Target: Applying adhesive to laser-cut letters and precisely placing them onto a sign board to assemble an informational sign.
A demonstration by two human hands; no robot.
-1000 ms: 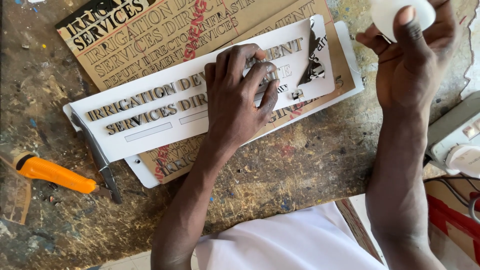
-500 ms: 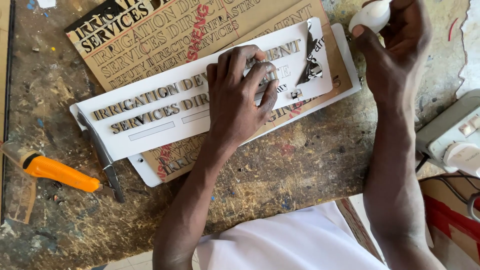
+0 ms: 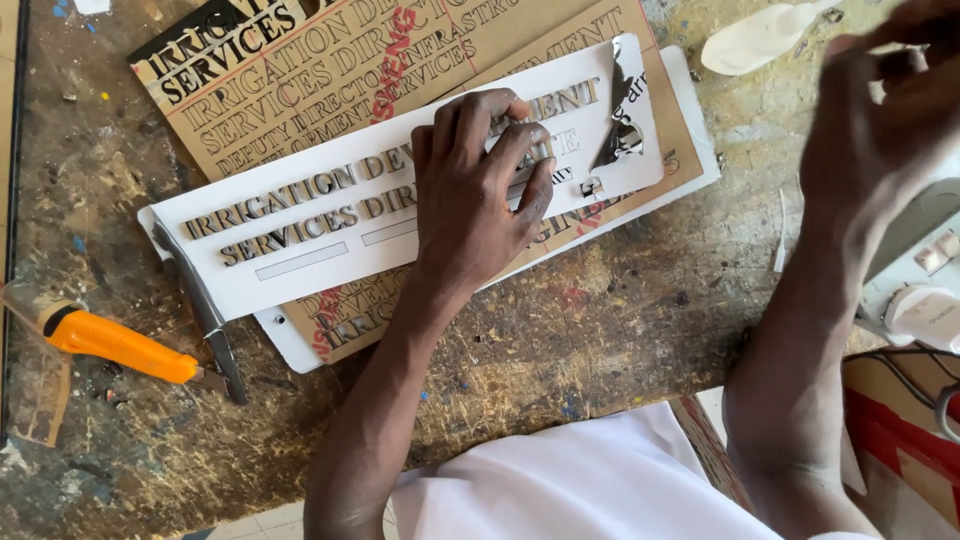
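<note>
At the far left an orange-handled utility knife (image 3: 118,345) is lying on the paint-flecked table (image 3: 620,330), its blade end just beside a dark metal strip (image 3: 200,300) that is tucked under the left edge of the white sign plate (image 3: 300,255). The plate is resting across a brown cardboard sheet (image 3: 330,70) covered in printed lettering, and metallic letters are sitting in rows on the plate's white face.

The left hand (image 3: 478,190) is pressing flat on the middle of the plate, fingers spread and apart, fingertips on the letters, as it was a second ago. To its right, a torn patch of the white film (image 3: 622,130) is curling up and showing a shiny layer beneath.

Further right, the crumpled white scrap (image 3: 760,35) is now lying on the table, no longer pinched in the right hand (image 3: 880,130) (it was held up there a moment ago). That hand is blurring with motion, empty, fingers loosely apart. Judging from this, a peeled piece is being discarded and peeling is only partly done.
</note>
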